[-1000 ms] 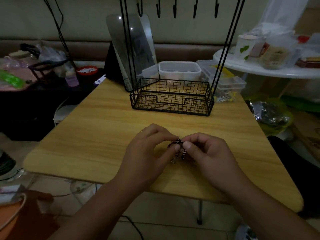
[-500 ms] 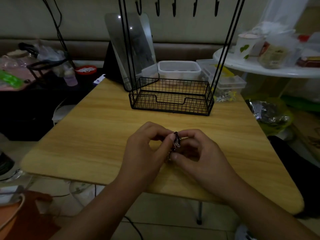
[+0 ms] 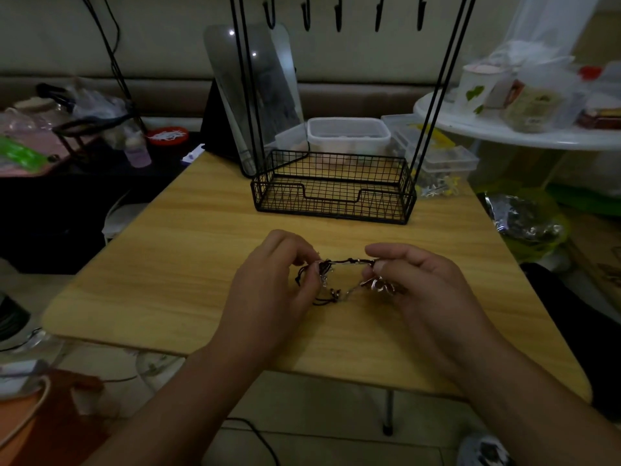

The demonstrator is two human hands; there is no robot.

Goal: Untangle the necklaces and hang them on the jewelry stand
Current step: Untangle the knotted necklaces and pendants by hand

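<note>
Over table (image 3: pixel 188 250), hands pulled apart, tangled necklaces (image 3: pixel 339 277) now stretched between

The table (image 3: pixel 201 264) in front of you is light yellow-brown with a streaked wood grain. At its far edge your jewelry stand (image 3: pixel 332 193) is black wire, its basket a fine grid mesh, with 5 black hooks (image 3: pixel 337 15) above. The necklaces (image 3: pixel 339 280) you hold are dark brown cord mixed with silver chain. Near the far right corner, the tub (image 3: pixel 347 136) is translucent white. Past the table's left edge you have a small red lid (image 3: pixel 167 135) with white marks.
</note>
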